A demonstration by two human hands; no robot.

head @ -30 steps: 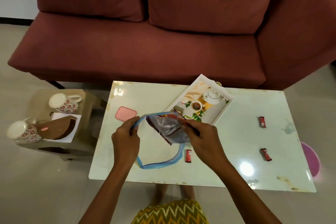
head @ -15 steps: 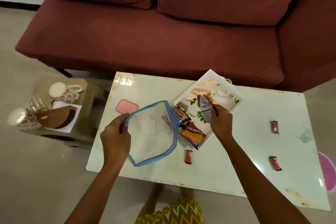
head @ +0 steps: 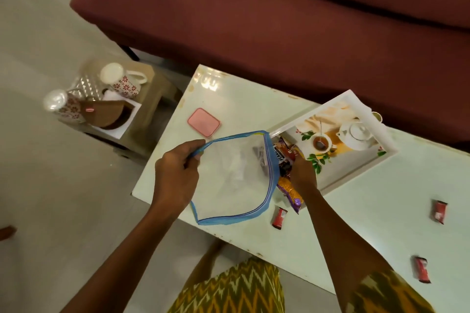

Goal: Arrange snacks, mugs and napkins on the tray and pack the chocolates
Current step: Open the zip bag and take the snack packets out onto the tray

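My left hand (head: 176,175) pinches the rim of a clear zip bag (head: 234,180) with a blue edge and holds it open above the table's left end. My right hand (head: 302,173) reaches into the near corner of the white printed tray (head: 340,160), its fingers closed on a snack packet (head: 284,165) among others there. An orange packet (head: 290,192) hangs over the tray's rim. Three red chocolates lie on the table: one (head: 279,217) by the bag, two (head: 438,211) (head: 422,269) to the right. Two floral mugs (head: 122,81) (head: 61,107) stand on a side stool.
A pink lid (head: 203,123) lies on the white table (head: 368,211) behind the bag. The stool (head: 152,89) at left also carries a brown holder (head: 106,114) with white napkins. A maroon sofa (head: 279,20) runs close behind the table.
My right hand pulled a silver packet out of the bag, carried it over the tray and lowered it to the packets in the tray's near corner. The view swung left.
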